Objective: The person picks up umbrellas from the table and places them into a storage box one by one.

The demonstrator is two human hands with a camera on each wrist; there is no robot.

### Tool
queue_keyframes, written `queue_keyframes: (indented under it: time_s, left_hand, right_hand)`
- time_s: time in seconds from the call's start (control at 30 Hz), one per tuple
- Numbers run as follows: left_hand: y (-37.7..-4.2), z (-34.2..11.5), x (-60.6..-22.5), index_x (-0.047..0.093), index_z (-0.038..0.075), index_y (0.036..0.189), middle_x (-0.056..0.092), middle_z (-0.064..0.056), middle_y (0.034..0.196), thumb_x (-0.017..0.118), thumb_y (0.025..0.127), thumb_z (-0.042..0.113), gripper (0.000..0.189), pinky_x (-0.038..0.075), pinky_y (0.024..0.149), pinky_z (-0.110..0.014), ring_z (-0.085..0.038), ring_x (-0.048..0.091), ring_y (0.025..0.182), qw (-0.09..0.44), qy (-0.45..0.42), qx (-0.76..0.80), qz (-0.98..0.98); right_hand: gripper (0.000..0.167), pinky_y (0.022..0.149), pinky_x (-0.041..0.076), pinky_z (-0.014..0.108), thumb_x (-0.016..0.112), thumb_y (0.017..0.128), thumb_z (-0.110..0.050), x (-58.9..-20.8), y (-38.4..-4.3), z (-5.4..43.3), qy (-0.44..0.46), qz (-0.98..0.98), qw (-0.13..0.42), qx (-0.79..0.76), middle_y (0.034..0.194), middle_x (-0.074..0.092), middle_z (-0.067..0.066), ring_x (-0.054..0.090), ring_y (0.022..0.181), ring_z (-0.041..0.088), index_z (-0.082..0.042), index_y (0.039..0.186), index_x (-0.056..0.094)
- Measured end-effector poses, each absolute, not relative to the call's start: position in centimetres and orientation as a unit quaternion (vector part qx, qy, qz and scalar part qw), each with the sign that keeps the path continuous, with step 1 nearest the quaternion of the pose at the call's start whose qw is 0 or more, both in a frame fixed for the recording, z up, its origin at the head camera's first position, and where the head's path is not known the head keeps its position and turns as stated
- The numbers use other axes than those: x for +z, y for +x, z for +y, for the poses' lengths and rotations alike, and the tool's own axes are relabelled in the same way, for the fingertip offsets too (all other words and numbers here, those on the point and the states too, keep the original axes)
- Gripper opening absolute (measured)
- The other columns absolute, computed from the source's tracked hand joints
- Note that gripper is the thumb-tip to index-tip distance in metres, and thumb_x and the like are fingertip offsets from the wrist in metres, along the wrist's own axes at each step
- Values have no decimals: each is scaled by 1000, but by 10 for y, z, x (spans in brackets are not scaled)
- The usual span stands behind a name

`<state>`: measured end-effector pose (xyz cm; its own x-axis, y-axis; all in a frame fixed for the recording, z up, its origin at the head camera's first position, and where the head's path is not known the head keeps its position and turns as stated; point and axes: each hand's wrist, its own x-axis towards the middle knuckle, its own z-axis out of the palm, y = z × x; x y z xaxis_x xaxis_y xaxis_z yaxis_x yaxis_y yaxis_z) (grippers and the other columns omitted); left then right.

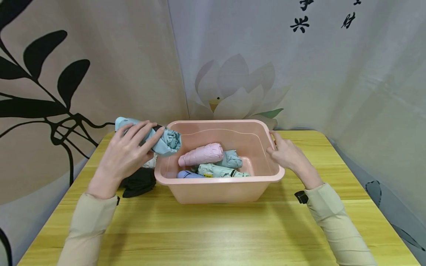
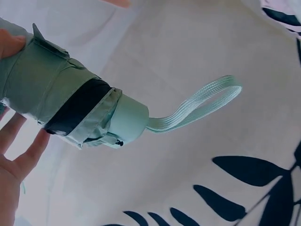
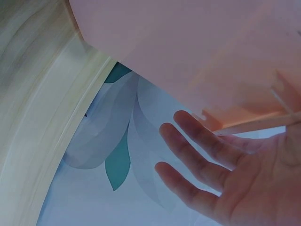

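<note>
In my left hand [image 1: 128, 151] is a folded light-blue umbrella [image 1: 168, 142], held above the left end of a pink plastic basin [image 1: 216, 190]. The left wrist view shows its dark band, pale handle [image 2: 131, 120] and looped wrist strap [image 2: 202, 103]. My right hand [image 1: 287, 153] holds the basin's right rim between thumb and forefinger; its other fingers [image 3: 193, 183] spread loosely below the rim in the right wrist view. Inside the basin lie a pink rolled umbrella [image 1: 201, 154], a teal one [image 1: 231, 159], a mint one [image 1: 219, 171] and a blue one [image 1: 189, 174].
Left of the basin, partly behind my left forearm, sits a black folded bundle [image 1: 139, 181] with a whitish one [image 1: 151, 162] beside it. The wooden table [image 1: 213, 236] ends at a printed curtain [image 1: 133, 66] behind the basin.
</note>
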<state>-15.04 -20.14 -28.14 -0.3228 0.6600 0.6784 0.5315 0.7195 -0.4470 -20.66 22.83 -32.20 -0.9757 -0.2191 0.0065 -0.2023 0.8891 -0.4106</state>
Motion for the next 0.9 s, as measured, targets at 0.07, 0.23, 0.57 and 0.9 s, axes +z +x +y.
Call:
queue_keyframes:
  time_s: [0.07, 0.23, 0.57, 0.9]
  left_hand:
    - [-152, -196, -278, 55, 8, 131, 64, -20, 119, 90, 55, 14, 84, 50, 89, -52, -36, 62, 106, 455, -374, 76, -804]
    - [-158, -183, -271, 56, 8, 131, 65, -19, 117, 90, 58, 20, 82, 50, 90, -51, -34, 62, 106, 464, -387, 88, -792]
    - [-167, -161, -262, 56, 7, 129, 65, -18, 116, 87, 66, 19, 71, 51, 89, -50, -34, 63, 105, 442, -414, 112, -788]
    - [-181, -140, -259, 61, 11, 125, 68, -15, 113, 82, 73, 27, 59, 52, 85, -47, -31, 65, 103, 457, -446, 107, -762]
  right_hand:
    - [64, 57, 46, 31, 44, 91, -24, -322, -206, 228, -110, 971, 19, -210, 97, 65, 22, 64, 72, 23, -5, 149, 24]
    - [65, 58, 46, 31, 44, 91, -25, -322, -206, 229, -108, 970, 24, -215, 101, 65, 21, 64, 73, 22, -5, 149, 23]
    - [64, 58, 47, 30, 44, 92, -26, -321, -206, 228, -107, 970, 25, -218, 108, 64, 22, 65, 80, 24, -6, 149, 23]
    - [64, 52, 43, 28, 44, 91, -27, -318, -204, 227, -98, 973, 22, -207, 106, 64, 21, 63, 76, 23, -7, 149, 24]
